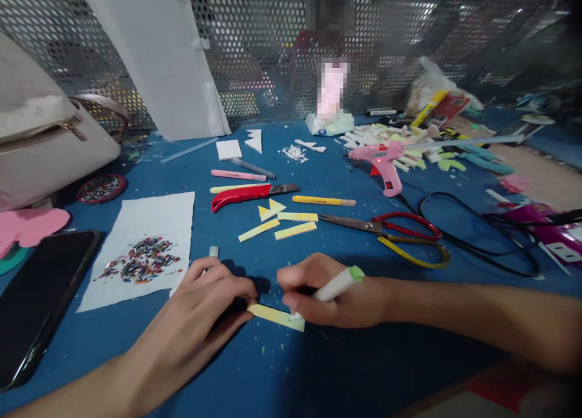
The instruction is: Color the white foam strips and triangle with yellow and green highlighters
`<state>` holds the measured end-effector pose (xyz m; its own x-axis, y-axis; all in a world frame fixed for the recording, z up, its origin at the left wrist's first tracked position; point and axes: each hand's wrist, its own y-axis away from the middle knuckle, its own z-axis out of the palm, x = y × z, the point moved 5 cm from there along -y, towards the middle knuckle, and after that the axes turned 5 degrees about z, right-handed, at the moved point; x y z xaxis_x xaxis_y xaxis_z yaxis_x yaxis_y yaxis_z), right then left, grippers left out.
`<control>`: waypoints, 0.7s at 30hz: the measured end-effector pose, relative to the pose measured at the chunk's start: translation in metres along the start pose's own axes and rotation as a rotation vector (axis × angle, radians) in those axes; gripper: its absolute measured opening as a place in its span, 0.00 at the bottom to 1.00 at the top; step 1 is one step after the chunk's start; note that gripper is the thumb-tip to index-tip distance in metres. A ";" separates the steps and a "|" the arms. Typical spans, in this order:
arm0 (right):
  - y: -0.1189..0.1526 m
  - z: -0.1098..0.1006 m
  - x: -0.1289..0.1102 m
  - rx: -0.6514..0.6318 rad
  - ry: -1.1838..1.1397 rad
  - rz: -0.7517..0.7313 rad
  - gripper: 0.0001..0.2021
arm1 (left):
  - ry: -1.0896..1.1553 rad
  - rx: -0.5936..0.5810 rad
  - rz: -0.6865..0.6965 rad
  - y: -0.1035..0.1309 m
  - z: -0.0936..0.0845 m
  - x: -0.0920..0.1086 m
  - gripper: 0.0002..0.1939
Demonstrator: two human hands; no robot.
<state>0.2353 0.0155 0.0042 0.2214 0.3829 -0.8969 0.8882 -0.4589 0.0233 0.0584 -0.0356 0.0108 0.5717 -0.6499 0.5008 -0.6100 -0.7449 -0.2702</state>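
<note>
My right hand [334,293] grips a white marker with a green end [339,283], its tip touching the right end of a small yellow strip [276,316]. That strip lies on the blue table, and my left hand [213,303] pinches its left end between thumb and fingers. A grey-white cap [213,252] shows just beyond my left knuckles. Farther back lie several cut yellow strips [295,230] and a zigzag yellow piece [271,209]. Scissors with red and yellow handles [377,225] point at them from the right.
A red-handled knife [245,195], an orange marker [324,201] and a pink marker [239,175] lie behind the strips. A pink glue gun [384,163] with a black cord stands at back right. At left are a paper with glittery bits [179,209], a phone [45,303] and a bag [40,127].
</note>
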 end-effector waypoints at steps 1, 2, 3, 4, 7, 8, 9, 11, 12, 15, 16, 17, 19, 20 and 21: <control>0.000 0.000 -0.001 0.003 -0.026 -0.003 0.17 | -0.004 -0.001 -0.002 0.000 0.000 0.000 0.07; 0.000 0.000 -0.001 -0.008 -0.047 -0.006 0.17 | -0.008 -0.001 -0.004 0.000 0.001 0.000 0.08; -0.001 0.000 -0.002 -0.029 -0.055 -0.009 0.16 | -0.009 -0.001 -0.004 0.001 0.001 0.000 0.08; -0.001 0.001 -0.002 -0.049 -0.047 -0.011 0.16 | -0.010 -0.002 -0.004 0.001 0.001 0.000 0.08; -0.001 0.000 -0.001 -0.024 -0.007 -0.010 0.16 | -0.019 -0.004 -0.003 0.000 0.001 0.000 0.08; -0.001 -0.001 0.000 -0.004 -0.013 -0.008 0.17 | -0.019 -0.006 -0.001 0.000 0.001 0.001 0.09; -0.001 -0.002 0.000 0.007 -0.029 -0.006 0.17 | -0.018 -0.009 0.001 0.000 0.001 0.001 0.09; -0.001 -0.001 0.001 -0.015 -0.062 -0.004 0.17 | -0.011 -0.012 0.000 -0.001 0.000 0.000 0.08; -0.001 0.001 0.001 -0.038 -0.066 0.003 0.17 | -0.003 -0.014 -0.004 -0.001 0.000 0.000 0.08; -0.001 0.002 0.002 -0.068 -0.048 0.016 0.16 | 0.021 -0.022 -0.012 0.000 0.001 0.000 0.08; -0.001 0.002 0.002 -0.066 -0.047 0.013 0.16 | 0.025 -0.022 -0.014 0.000 0.001 0.000 0.08; -0.001 0.002 0.002 -0.064 -0.050 0.003 0.17 | 0.025 -0.020 -0.016 0.000 0.001 0.000 0.08; -0.001 0.002 0.003 -0.062 -0.062 -0.006 0.17 | 0.014 -0.013 -0.022 0.001 0.001 -0.001 0.07; -0.001 0.001 0.004 -0.058 -0.063 0.002 0.16 | 0.010 -0.011 -0.023 0.001 0.001 -0.001 0.07; -0.001 0.001 0.005 -0.054 -0.062 0.012 0.16 | 0.007 -0.010 -0.022 0.001 0.001 -0.001 0.06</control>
<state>0.2350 0.0168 -0.0011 0.2085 0.3268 -0.9218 0.9062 -0.4191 0.0564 0.0578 -0.0358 0.0096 0.5811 -0.6323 0.5124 -0.6031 -0.7573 -0.2506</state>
